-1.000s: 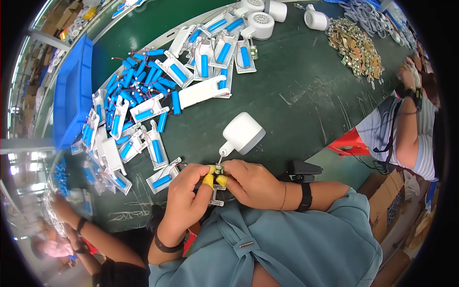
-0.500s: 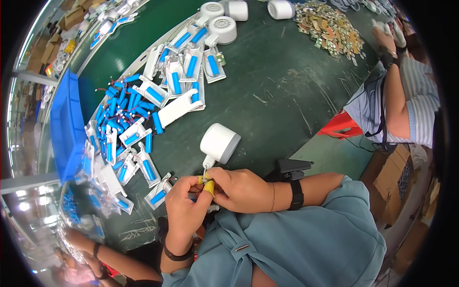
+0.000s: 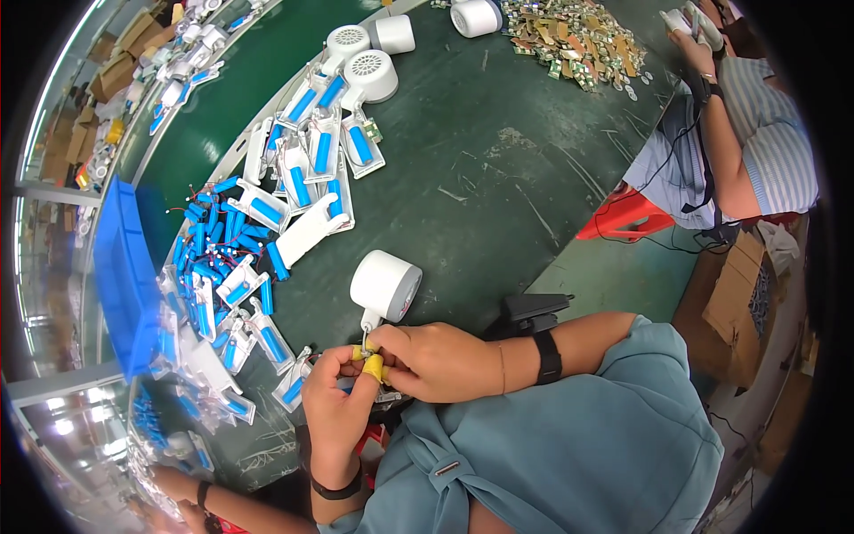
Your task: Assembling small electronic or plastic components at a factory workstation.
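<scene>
A white round fan head (image 3: 381, 283) with a grey rim lies on the dark green table just beyond my hands, its short neck (image 3: 370, 319) pointing toward me. A thin wire (image 3: 365, 340) runs from that neck into my fingertips. My left hand (image 3: 341, 405), with yellow covers (image 3: 373, 368) on its fingertips, is closed in a pinch at the wire's end. From the right, my right hand (image 3: 445, 363) pinches at the same spot, its fingers touching the left ones. The tiny part between the fingertips is mostly hidden.
Blue battery cells (image 3: 213, 233) with wires are heaped left, among white handle shells (image 3: 307, 227) holding cells. A blue bin (image 3: 124, 276) stands beyond them. More fan heads (image 3: 369, 76) and a circuit board pile (image 3: 578, 44) lie far off. A black device (image 3: 534, 311) sits right; co-workers flank me.
The view has shifted, so the table things sit further left. The fan head has turned slightly, showing more of its grey end. Both hands remain pinched together at the wire.
</scene>
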Tool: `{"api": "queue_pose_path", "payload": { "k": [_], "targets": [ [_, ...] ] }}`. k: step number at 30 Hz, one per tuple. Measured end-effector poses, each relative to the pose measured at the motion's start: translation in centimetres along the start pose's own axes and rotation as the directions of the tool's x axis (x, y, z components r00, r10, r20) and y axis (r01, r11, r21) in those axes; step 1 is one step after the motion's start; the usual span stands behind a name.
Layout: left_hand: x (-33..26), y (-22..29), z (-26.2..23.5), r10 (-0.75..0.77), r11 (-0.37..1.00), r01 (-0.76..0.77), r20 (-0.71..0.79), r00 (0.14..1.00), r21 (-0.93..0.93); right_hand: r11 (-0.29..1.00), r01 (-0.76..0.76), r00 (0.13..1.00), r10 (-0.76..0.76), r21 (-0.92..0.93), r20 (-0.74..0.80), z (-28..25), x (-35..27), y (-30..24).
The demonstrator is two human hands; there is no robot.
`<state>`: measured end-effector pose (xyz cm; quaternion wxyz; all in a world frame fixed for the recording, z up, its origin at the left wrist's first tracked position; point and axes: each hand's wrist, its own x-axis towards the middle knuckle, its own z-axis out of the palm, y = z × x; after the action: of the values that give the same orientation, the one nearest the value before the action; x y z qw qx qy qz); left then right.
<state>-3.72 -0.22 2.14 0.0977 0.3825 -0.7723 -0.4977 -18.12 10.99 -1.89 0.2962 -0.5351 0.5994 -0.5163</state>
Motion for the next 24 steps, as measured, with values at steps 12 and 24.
{"api": "queue_pose_path", "payload": {
  "k": [12,24],
  "targets": [
    [-0.1,0.3,-0.4,0.022,0.999,-0.023,0.009,1.000,0.041,0.995,0.025,0.992,-0.037,-0.092,-0.121,-5.4,-0.6,-0.7],
    [0.0,0.0,0.3,0.177,0.978,-0.178,0.014,0.984,0.109,0.895,-0.006,0.963,-0.114,-0.446,-0.243,-3.5,1.6,0.2]
  ]
}}
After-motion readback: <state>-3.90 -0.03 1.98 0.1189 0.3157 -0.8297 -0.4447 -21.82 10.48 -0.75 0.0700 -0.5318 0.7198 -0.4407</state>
